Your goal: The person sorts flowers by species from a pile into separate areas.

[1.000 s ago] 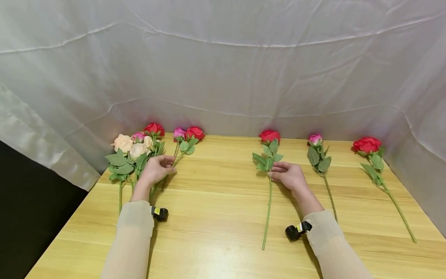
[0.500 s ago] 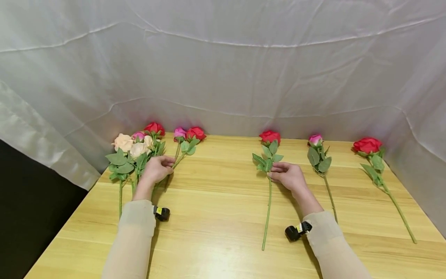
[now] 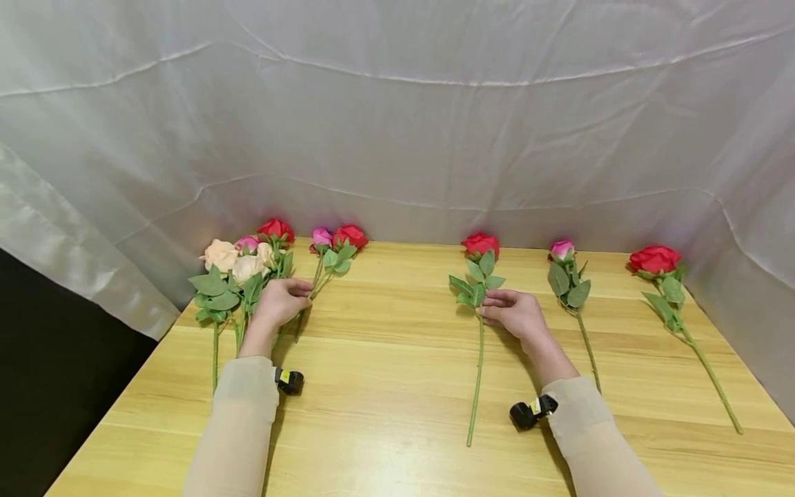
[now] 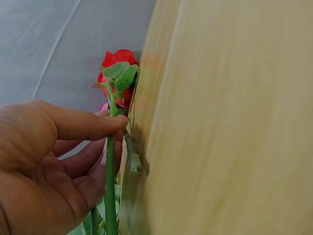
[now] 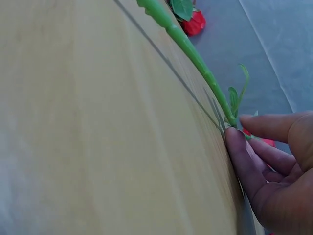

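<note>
In the head view my left hand [image 3: 279, 304] holds the green stem of a red rose [image 3: 350, 237] just below its leaves. The left wrist view has this stem [image 4: 111, 191] pinched between thumb and fingers. A purple-pink rose [image 3: 321, 237] lies close beside that bloom, its darker stem [image 4: 132, 154] passing behind the fingers. My right hand [image 3: 514, 314] pinches another red rose [image 3: 480, 243] by the stem under its leaves, at the table's middle. From the right wrist, its green stem [image 5: 195, 58] slants up from the fingertips, with a shadow on the wood.
Left of my left hand lies a bunch with peach roses [image 3: 220, 255], a pink rose [image 3: 247, 242] and a red rose [image 3: 276, 229]. On the right are a pink rose [image 3: 562, 249] and a red rose [image 3: 655, 259]. A grey curtain [image 3: 397, 138] backs the wooden table [image 3: 385, 386].
My left hand has shifted very slightly right, and the red and purple-pink roses beside it moved a little with it. My right hand stays nearly where it was on its rose.
</note>
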Tool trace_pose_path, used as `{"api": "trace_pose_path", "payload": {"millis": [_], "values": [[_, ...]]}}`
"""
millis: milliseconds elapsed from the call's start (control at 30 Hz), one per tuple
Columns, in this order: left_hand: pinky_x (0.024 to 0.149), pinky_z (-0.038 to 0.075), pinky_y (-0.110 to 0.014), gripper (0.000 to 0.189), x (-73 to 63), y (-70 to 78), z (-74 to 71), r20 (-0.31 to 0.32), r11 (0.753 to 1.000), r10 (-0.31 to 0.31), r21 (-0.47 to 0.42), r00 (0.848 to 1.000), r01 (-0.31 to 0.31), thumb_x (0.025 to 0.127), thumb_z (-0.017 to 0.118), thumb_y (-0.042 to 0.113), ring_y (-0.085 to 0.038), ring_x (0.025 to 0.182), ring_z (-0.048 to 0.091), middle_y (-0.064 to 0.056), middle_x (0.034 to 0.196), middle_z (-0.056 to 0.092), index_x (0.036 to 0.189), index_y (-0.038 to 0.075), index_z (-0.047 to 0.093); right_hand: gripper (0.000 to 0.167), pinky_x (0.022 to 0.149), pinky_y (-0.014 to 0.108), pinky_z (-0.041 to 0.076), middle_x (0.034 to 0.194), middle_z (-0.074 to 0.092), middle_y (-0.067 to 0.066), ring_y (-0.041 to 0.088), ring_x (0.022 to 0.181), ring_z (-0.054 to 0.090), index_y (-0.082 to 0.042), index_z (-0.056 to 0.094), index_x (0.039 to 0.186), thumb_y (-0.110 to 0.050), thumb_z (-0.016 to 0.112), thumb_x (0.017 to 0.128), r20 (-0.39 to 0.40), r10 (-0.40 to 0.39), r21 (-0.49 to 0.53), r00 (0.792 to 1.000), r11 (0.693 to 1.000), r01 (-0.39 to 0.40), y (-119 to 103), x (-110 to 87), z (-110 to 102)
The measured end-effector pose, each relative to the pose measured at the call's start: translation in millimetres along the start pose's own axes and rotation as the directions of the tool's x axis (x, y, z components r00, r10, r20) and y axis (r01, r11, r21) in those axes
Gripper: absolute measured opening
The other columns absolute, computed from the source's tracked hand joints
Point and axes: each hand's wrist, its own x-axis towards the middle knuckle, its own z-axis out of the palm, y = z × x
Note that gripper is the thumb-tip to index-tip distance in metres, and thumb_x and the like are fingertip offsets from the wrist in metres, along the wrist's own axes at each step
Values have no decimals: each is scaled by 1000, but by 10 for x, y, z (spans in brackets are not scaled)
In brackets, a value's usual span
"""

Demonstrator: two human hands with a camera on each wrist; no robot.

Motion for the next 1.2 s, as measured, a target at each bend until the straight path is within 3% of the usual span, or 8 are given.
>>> {"api": "trace_pose_path", "payload": {"millis": [300,500,600,833,1000,1200], "values": [[94,57,-35,36,4,32,-7,-20,988,5,-156,1000,-8,99,65,1,-35,114,65,-25,127,68,134,-4,66,57,89,28,62,141,58,28,6,89,72,9,49,148,-3,71,96,-45,8,53,999,999,-6,-80,-31,-26],[95,53,-26,40,-21,161,-29,-14,963,6,-269,1000,-10,100,67,4,-29,119,63,-23,134,66,139,-3,63,57,100,33,58,148,55,24,12,106,70,3,50,150,-12,71,99,-113,-70,98,991,992,81,-200,-79,-15],[95,56,-24,43,-32,248,-14,3,937,25,-349,1000,-22,100,66,4,-23,116,65,-24,137,64,142,-3,60,55,103,35,56,148,55,22,13,110,68,2,52,149,-14,71,99,-153,-132,142,979,978,154,-278,-114,29],[90,60,-22,48,-58,483,159,32,839,60,-543,998,-33,98,68,-1,-10,100,68,-26,137,60,143,-8,53,48,99,33,58,139,62,21,10,105,70,4,57,143,-8,72,99,-203,-261,251,944,918,308,-423,-225,191],[89,60,-23,46,-115,661,342,40,799,110,-598,993,-65,96,69,-2,-7,97,67,-26,134,61,140,-9,53,45,96,35,59,131,68,16,14,103,72,5,60,139,-6,73,97,-199,-325,255,924,894,369,-482,-295,311],[89,61,-27,44,-227,876,609,82,759,177,-646,981,-83,94,71,-5,-13,98,69,-25,128,63,135,-8,56,42,91,28,61,131,68,19,16,102,72,3,64,135,-7,75,96,-171,-371,253,913,879,404,-533,-370,424]]}}
